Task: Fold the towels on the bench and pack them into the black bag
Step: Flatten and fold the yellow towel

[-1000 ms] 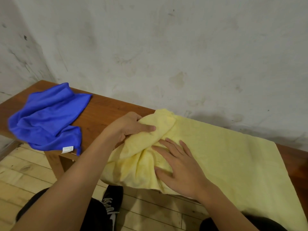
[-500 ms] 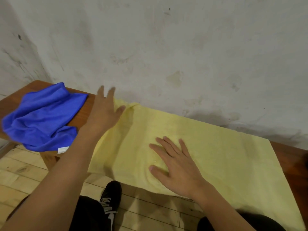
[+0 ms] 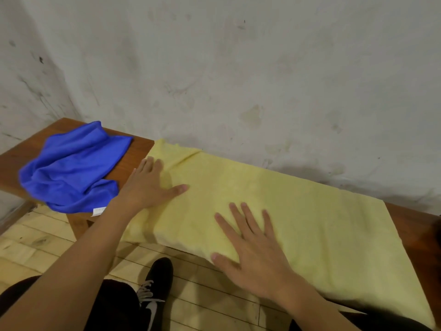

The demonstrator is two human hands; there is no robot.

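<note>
Yellow towel (image 3: 298, 211) is lying spread across the bench (image 3: 140, 151), the left hand (image 3: 148, 185) and right hand (image 3: 253, 247) pressing it flat, fingers straight, hands apart. At ten o'clock the blue towel (image 3: 71, 166) is sitting crumpled; folding looks barely begun, and the black bag is not showing.

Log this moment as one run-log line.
step: flattening | left hand: flat on yellow towel | right hand: flat on it | blue towel: crumpled, unfolded
</note>
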